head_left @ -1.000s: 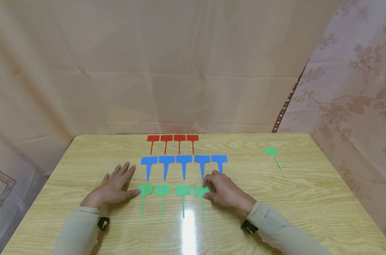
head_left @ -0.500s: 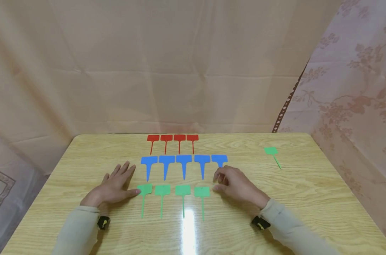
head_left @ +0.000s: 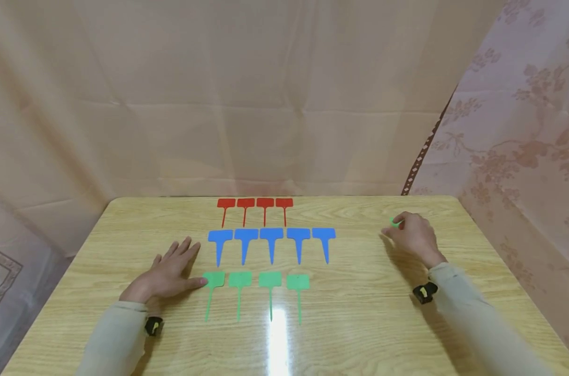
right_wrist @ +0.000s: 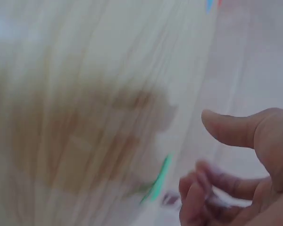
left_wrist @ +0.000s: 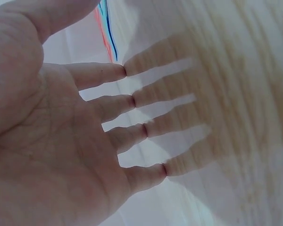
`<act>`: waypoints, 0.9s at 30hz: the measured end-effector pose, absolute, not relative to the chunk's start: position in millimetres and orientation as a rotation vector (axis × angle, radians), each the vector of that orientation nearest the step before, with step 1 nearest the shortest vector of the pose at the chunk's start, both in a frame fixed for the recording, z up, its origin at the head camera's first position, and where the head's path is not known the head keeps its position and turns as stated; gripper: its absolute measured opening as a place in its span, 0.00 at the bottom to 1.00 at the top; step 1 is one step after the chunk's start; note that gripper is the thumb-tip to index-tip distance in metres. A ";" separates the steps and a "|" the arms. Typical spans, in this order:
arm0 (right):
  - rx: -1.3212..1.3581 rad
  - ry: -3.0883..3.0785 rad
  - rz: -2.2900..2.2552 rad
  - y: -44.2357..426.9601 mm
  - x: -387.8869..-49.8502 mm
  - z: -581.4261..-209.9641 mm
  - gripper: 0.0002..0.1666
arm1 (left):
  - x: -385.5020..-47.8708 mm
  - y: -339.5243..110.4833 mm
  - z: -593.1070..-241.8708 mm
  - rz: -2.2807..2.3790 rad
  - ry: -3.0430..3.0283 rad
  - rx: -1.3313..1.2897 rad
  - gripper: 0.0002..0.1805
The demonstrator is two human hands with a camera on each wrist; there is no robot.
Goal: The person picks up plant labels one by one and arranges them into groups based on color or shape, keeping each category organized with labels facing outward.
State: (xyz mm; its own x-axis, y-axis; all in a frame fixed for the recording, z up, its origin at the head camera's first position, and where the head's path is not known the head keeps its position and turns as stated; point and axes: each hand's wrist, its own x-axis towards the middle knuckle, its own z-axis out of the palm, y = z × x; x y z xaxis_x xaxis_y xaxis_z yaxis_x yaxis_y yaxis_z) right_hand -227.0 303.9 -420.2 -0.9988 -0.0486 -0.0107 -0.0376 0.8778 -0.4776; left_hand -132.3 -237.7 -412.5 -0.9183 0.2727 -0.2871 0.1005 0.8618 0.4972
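Note:
My left hand rests on the wooden table with its fingers spread, and its thumb tip touches the leftmost green plant label. In the left wrist view the fingers are straight, their tips on the tabletop. My right hand is over a lone green plant label at the far right, hiding most of it. In the right wrist view this label lies on the table, apart from the thumb; the thumb and the bent fingers stand well apart with nothing between them.
Other green labels form the near row. Behind them lie a row of blue T-shaped labels and a row of red labels. A beige curtain hangs past the table's back edge; a flowered cloth hangs at right.
My right hand has left the rightmost label of the near green row and moved right and away, to the lone green label. The left hand has stayed in place.

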 end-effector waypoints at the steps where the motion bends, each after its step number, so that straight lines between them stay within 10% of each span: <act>1: -0.010 3.011 -0.737 311.0 -230.4 -421.2 0.36 | -132.5 -237.9 -412.5 0.689 2.686 0.279 0.54; 27: 0.150 2.779 -0.929 340.7 -260.0 -426.4 0.26 | -132.6 -239.9 -413.8 0.687 2.695 0.284 0.54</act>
State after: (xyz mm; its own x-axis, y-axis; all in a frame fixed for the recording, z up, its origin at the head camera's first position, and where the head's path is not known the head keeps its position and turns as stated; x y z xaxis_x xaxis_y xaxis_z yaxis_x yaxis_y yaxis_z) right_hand -260.0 340.7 -426.4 -0.9734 0.0304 -0.2270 0.1608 0.7966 -0.5828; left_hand -132.6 -239.9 -413.8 -0.9208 0.2732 -0.2785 0.1067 0.8629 0.4939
